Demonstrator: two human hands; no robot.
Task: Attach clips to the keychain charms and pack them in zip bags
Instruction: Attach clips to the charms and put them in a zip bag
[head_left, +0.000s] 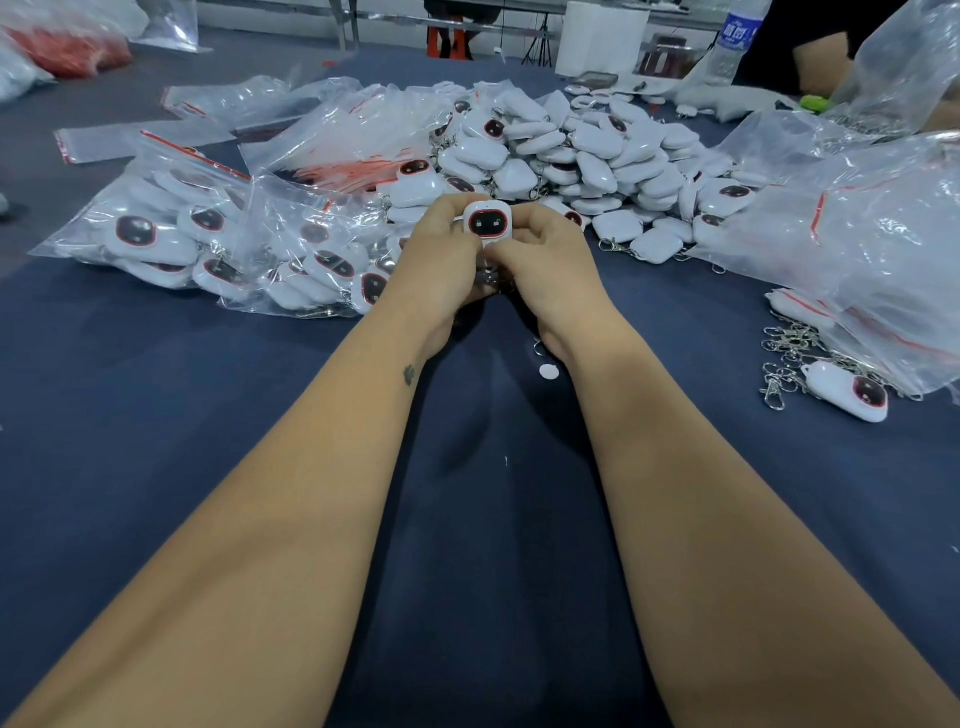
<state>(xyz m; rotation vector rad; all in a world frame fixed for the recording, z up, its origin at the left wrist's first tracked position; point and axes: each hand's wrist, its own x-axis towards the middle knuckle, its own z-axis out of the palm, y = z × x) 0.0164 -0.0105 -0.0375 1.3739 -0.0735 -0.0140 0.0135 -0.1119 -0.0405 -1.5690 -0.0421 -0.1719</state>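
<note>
2 hands pinch 1 charm (488, 222) above the worktop (156, 415): left hand (441, 260), right hand (545, 260). Likely light, rigid, glossy-slick; grip its edges, clip (488, 278) beneath.

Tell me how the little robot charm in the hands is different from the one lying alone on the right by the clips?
The held charm stands upright between the left hand and right hand, face toward the camera; the lone charm lies tilted on the blue table, untouched. The lone charm lies beside loose metal clips; the held one has metal bits under the fingers. Both are white with a dark, red-rimmed face.
</note>
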